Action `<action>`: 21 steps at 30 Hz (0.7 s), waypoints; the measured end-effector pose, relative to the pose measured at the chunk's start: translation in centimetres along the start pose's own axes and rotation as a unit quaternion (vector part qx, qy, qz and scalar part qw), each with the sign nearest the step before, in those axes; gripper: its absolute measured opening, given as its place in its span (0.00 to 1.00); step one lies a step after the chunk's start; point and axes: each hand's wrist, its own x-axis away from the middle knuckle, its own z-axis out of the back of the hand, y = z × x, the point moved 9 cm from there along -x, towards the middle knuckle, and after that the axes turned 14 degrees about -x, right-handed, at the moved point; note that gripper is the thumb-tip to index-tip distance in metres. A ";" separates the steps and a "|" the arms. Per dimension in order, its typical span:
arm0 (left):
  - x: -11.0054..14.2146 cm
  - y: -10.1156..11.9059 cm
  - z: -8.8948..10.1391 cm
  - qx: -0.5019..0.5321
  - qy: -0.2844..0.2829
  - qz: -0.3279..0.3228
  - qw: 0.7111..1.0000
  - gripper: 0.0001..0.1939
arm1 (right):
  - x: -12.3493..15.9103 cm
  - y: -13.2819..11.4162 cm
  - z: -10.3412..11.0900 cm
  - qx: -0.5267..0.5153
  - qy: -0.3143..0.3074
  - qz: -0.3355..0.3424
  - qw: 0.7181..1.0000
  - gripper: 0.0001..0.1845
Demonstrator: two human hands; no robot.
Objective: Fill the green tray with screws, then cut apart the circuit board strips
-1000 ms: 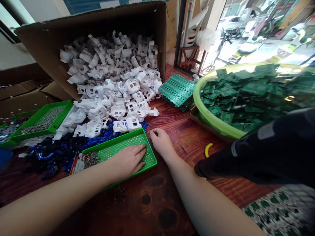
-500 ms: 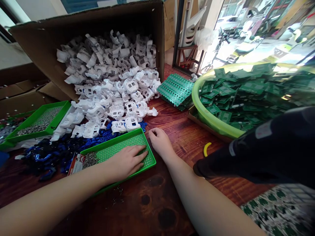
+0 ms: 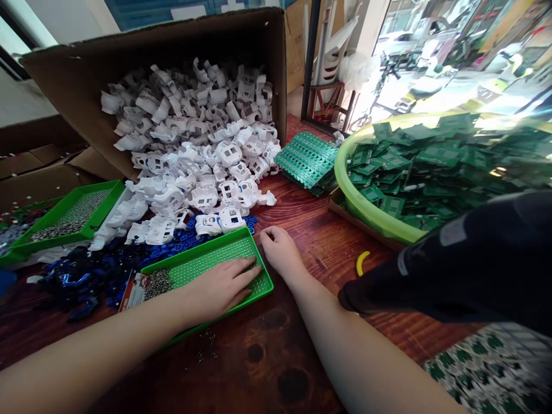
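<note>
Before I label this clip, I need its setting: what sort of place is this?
Probably a small assembly workshop: a large brown cardboard box spills white plastic shells, a round yellow-green tub brims with green circuit boards, and a perforated green plastic tray holds small metal parts.

On my tabletop [image 3: 319, 236]: tray [image 3: 200, 259], centre; shells [image 3: 204, 196] behind it, in and before box [image 3: 64, 86]; circuit boards [image 3: 440, 155] in basin [image 3: 366, 210], right.
</note>
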 end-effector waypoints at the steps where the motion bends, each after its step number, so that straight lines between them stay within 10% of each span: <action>1: 0.0 0.0 0.0 -0.004 -0.003 -0.003 1.000 0.21 | 0.0 0.0 0.0 -0.001 -0.001 -0.002 1.000 0.08; 21: -0.3 0.4 1.3 -0.037 0.032 0.002 0.999 0.21 | 0.5 -1.9 0.5 0.002 0.027 0.016 1.000 0.11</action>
